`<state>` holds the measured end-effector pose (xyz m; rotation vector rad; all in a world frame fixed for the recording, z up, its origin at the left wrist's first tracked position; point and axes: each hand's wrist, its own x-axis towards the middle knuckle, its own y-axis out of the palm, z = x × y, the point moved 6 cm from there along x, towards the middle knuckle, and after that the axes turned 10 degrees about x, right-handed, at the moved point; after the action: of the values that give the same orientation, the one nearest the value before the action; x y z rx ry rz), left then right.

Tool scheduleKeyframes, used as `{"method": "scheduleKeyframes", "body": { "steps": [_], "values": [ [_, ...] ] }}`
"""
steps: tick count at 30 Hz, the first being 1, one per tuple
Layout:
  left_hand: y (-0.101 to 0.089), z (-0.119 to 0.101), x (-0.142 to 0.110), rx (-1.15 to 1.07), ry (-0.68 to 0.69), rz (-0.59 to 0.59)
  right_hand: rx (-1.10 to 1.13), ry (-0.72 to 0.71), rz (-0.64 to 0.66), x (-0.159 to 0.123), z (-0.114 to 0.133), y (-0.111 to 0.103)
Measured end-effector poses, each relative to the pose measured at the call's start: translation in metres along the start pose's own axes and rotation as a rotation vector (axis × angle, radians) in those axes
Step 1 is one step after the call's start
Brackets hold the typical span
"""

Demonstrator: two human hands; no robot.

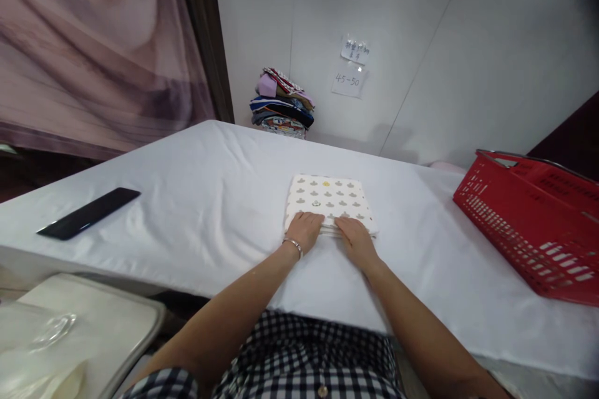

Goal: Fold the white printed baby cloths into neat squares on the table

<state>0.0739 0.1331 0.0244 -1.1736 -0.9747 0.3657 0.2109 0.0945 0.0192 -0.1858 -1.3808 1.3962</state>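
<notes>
A folded white cloth with a grey repeated print and a small yellow figure lies in a flat, squarish bundle on the white-covered table. Its layered edge faces me. My left hand, with a silver bracelet at the wrist, rests on the near left part of that edge, fingers lying flat over the top. On the near right part, my right hand lies the same way, fingers stretched onto the cloth. Between the two hands a short stretch of the layered edge shows. The undersides of both hands are hidden.
A red plastic basket stands at the right. A dark, flat, phone-like object lies at the left. Beyond the far edge rises a stack of folded fabrics. A pale chair or stool is at lower left.
</notes>
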Motion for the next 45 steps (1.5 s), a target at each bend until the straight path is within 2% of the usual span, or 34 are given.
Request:
{"method": "scheduleKeyframes", "body": {
  "steps": [5, 9, 13, 18, 28, 35, 45],
  "values": [
    [-0.013, -0.008, -0.003, 0.034, 0.086, -0.164, 0.013, 0.044, -0.043, 0.002, -0.003, -0.003],
    [-0.018, -0.019, -0.007, 0.048, 0.200, -0.221, 0.042, 0.083, -0.076, 0.005, -0.004, -0.004],
    [-0.015, -0.022, -0.008, 0.047, 0.234, -0.198, 0.063, 0.098, -0.088, 0.006, -0.004, -0.004],
    [-0.010, -0.016, -0.004, 0.072, 0.153, -0.176, 0.056, 0.082, -0.086, 0.007, -0.001, -0.004],
    [0.002, -0.018, 0.002, 0.078, 0.148, -0.069, 0.025, 0.068, -0.046, 0.008, 0.003, -0.002],
    [-0.004, -0.017, 0.002, 0.030, 0.152, -0.143, 0.007, 0.060, -0.009, 0.009, 0.009, -0.003],
    [-0.005, -0.016, 0.002, -0.021, 0.137, -0.079, 0.048, 0.121, -0.030, 0.012, 0.003, -0.001]
  ]
}}
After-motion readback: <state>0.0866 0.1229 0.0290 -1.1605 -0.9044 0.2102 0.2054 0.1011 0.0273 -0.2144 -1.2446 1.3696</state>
